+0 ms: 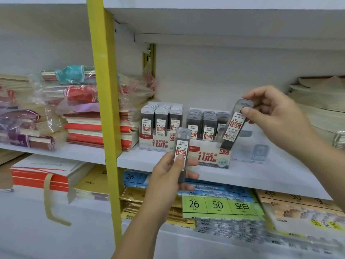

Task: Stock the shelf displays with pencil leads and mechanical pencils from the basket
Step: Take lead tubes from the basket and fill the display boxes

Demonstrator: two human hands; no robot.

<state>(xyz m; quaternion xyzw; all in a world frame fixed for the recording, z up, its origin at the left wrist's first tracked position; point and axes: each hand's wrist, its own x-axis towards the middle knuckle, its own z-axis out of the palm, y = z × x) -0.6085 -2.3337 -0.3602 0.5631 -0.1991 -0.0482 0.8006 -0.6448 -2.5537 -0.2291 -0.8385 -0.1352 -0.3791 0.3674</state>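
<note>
Two display boxes (158, 143) (207, 156) hold upright lead cases (209, 126), apparently nearly full.

place: stationery shop | shelving: white shelf (130, 157) boards on a yellow upright (104, 109) | goods: printed display boxes (209, 157) filled with rows of the same pencil lead cases (160, 116), marked 0.5 and 0.7 | around: stacks of wrapped notebooks (84, 128); many labelled paper packs (222, 206) on the shelf below

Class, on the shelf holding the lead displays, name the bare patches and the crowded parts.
Bare: shelf board between the 0.7 display and the paper stack; a strip before the 0.5 display. Crowded: notebook stacks by the yellow post.
</note>
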